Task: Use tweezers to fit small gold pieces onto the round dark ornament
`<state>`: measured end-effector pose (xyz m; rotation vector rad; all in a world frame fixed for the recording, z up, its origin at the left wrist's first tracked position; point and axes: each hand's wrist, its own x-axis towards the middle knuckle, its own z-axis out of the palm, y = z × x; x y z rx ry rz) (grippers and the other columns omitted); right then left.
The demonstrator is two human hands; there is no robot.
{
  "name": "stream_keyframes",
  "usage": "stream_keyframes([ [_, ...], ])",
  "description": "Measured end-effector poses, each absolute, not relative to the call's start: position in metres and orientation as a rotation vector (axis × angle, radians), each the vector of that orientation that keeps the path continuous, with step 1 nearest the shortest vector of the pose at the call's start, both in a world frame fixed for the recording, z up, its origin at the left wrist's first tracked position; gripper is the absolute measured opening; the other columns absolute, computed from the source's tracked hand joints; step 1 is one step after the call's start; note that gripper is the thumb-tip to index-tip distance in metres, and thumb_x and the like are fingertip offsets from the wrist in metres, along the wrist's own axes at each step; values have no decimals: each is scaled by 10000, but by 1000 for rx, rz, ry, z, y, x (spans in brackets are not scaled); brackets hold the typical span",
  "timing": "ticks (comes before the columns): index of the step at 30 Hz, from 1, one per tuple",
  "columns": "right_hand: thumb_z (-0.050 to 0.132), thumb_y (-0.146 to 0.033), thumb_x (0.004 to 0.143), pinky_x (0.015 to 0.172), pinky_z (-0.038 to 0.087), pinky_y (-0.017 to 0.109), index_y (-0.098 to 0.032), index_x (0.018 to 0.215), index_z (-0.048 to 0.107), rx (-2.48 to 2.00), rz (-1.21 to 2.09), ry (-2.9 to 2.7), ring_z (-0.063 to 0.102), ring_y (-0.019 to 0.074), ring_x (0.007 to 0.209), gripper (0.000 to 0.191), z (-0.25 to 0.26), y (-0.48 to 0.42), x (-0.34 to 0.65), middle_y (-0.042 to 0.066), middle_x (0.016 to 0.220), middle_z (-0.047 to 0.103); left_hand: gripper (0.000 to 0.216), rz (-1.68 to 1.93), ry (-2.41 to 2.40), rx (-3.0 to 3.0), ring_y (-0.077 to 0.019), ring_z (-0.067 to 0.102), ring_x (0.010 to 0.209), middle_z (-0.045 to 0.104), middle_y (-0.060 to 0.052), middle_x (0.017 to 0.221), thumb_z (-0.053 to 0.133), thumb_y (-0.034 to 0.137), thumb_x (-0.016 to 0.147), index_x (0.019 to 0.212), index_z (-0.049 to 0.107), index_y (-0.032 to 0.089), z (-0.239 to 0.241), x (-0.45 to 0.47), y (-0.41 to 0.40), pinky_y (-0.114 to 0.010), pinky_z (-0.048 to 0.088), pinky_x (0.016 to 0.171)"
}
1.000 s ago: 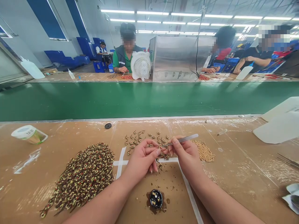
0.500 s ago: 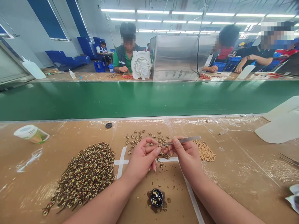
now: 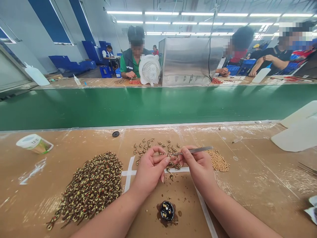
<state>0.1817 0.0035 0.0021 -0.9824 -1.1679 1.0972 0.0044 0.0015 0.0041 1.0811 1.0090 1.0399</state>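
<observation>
My left hand (image 3: 148, 168) pinches a small brown patterned piece (image 3: 169, 155) between thumb and fingertips. My right hand (image 3: 198, 165) grips metal tweezers (image 3: 195, 150), whose tip meets that piece. Both hands hover over a taped white square (image 3: 128, 172) on the brown table. A big heap of patterned brown pieces (image 3: 91, 188) lies to the left. Scattered small pieces (image 3: 146, 145) lie just beyond my hands. A pile of tan beads (image 3: 218, 160) sits right of my right hand. A small black cap (image 3: 166, 210) holding pale beads rests on a dark stain near me.
A white-lidded tub (image 3: 34, 143) lies at far left, a black disc (image 3: 115, 134) near the green conveyor belt (image 3: 153, 104). White plastic bottles (image 3: 297, 134) lie at right, spare tweezers (image 3: 307, 168) too. Across the belt stand a white fan (image 3: 149, 69), a steel box (image 3: 190, 61) and several seated workers.
The hands stay together at the same spot; the tweezers' free end has dipped slightly. The view has shifted a little.
</observation>
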Motion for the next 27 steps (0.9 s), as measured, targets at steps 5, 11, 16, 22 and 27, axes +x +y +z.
stream_keyframes([
  [5,751,-573,960,614,584,319,-195,797,696,-999,1108,-1169,682,189,599,414,5,2,181,23,635,658,469,1047,1025,1092,-45,458,371,807,-9,823,810,538,875,994,463,244,5,5,1,-183,349,397],
  [11,737,-539,983,633,583,315,-200,837,709,-994,1065,-1133,684,186,619,370,4,-1,184,32,662,688,446,1021,1012,1108,-74,598,418,821,-50,964,802,474,906,1122,487,244,8,6,-1,-180,381,405],
  [16,732,-549,966,644,557,320,-188,798,699,-1132,899,-1202,682,195,634,400,11,13,201,44,669,682,429,1085,1015,1132,-75,659,473,728,-188,1399,710,496,966,1243,510,237,12,3,-3,-204,422,405],
  [22,665,-656,943,516,419,305,-177,766,707,-1417,766,-1406,579,188,536,512,-3,34,219,49,603,645,314,1202,1061,1106,-42,588,461,744,-144,1358,671,449,980,1156,534,228,11,-1,1,-195,382,390],
  [27,633,-650,943,543,415,314,-187,740,707,-1515,715,-1493,627,233,589,511,-10,43,224,57,566,644,316,1227,1049,1094,-33,532,455,783,-100,1209,698,454,968,1139,564,225,9,-2,0,-197,374,404],
])
